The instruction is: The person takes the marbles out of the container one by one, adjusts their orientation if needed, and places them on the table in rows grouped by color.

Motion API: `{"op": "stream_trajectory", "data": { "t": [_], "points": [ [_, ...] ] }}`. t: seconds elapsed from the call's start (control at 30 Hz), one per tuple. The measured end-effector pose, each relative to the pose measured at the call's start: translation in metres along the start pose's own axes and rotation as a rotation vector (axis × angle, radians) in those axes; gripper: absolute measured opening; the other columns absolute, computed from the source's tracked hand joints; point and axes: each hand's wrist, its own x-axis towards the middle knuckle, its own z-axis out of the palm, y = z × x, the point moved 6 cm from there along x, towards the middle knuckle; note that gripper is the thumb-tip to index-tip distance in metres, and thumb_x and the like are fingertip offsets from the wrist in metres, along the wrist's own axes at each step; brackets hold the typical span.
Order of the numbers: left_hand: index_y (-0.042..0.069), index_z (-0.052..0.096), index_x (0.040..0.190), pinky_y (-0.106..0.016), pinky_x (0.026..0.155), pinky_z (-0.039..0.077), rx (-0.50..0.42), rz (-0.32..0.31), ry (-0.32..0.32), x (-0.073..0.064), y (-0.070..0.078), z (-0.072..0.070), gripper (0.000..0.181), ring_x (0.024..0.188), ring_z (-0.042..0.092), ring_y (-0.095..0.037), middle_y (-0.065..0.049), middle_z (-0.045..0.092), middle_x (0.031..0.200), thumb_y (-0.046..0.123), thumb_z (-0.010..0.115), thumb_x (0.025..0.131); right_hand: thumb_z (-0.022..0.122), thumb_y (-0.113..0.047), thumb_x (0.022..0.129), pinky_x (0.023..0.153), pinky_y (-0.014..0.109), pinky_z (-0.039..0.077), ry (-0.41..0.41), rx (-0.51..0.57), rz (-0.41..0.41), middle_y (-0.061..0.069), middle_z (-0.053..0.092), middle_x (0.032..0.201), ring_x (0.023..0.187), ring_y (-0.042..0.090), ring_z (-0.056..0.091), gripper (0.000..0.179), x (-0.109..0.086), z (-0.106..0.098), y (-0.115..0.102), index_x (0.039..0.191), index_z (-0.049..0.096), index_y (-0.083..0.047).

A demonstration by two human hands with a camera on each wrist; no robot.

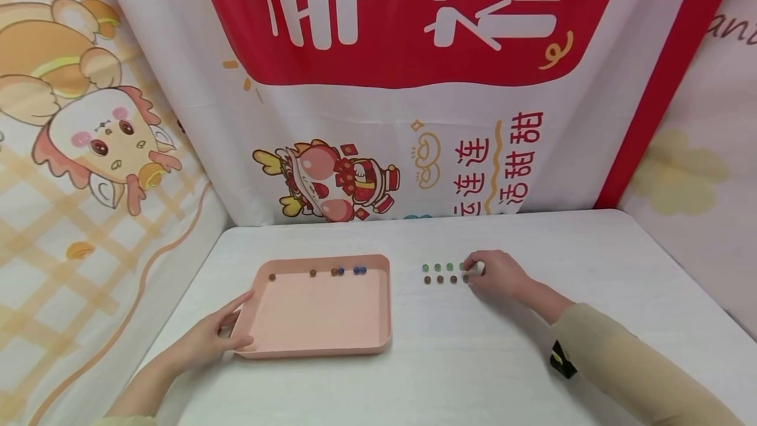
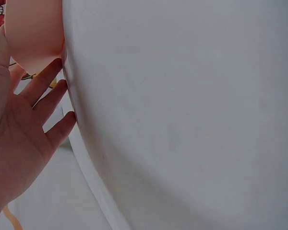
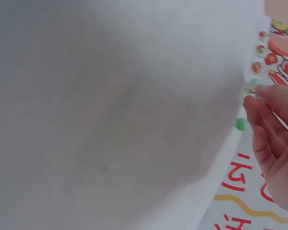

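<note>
My left hand (image 1: 204, 340) rests at the left side of a shallow pink tray (image 1: 319, 350), its fingertips and thumb touching the rim. The fingers are fairly straight in the left wrist view. My right hand (image 1: 493, 273) is low over the table, thumb and forefinger pinching a brown marble (image 1: 466, 279) at the end of a short row. Behind it runs a row of green marbles (image 1: 437, 267), partly covered by the hand. In the right wrist view a green marble (image 3: 241, 124) sits beside the fingers. Brown marbles (image 1: 440, 279) line up left of the fingertips.
Along the tray's far side lie a few brown marbles (image 1: 313, 273) and blue marbles (image 1: 357, 271). The white table (image 1: 437, 373) meets a printed cloth banner (image 1: 384, 104) at the back. More patterned cloth (image 1: 65, 215) hangs on the left.
</note>
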Motion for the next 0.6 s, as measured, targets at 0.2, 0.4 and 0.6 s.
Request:
{"op": "stream_trajectory", "data": {
  "t": [0.2,0.4,0.6],
  "points": [
    [0.012,0.027,0.154,-0.059,0.101,0.029,-0.002,-0.004,-0.005,0.000,0.001,-0.001,0.093,0.126,0.048,-0.041,-0.028,0.041,0.144,0.032,0.080,0.081,0.074,-0.015,0.086,0.065,0.032,0.045,0.055,-0.008,-0.028,-0.002,0.068,0.096,0.073,0.013,0.054,0.020,0.002,-0.020,-0.015,0.106,0.071,-0.010],
    [0.012,0.027,0.154,-0.059,0.101,0.029,-0.003,-0.012,-0.013,0.000,0.000,0.001,0.093,0.126,0.047,-0.042,-0.030,0.043,0.142,0.033,0.080,0.081,0.075,-0.012,0.086,0.066,0.031,0.047,0.064,0.040,-0.131,-0.003,0.068,0.095,0.076,0.013,0.057,0.020,0.006,-0.034,-0.046,0.106,0.071,-0.010],
    [0.012,0.027,0.154,-0.059,0.102,0.029,-0.008,-0.011,-0.009,0.000,0.000,0.000,0.093,0.126,0.047,-0.042,-0.029,0.041,0.144,0.032,0.080,0.081,0.074,-0.013,0.087,0.069,0.029,0.050,0.024,0.083,-0.208,-0.003,0.068,0.096,0.081,0.013,0.059,0.021,0.019,-0.040,-0.081,0.108,0.071,-0.012]
  ]
}}
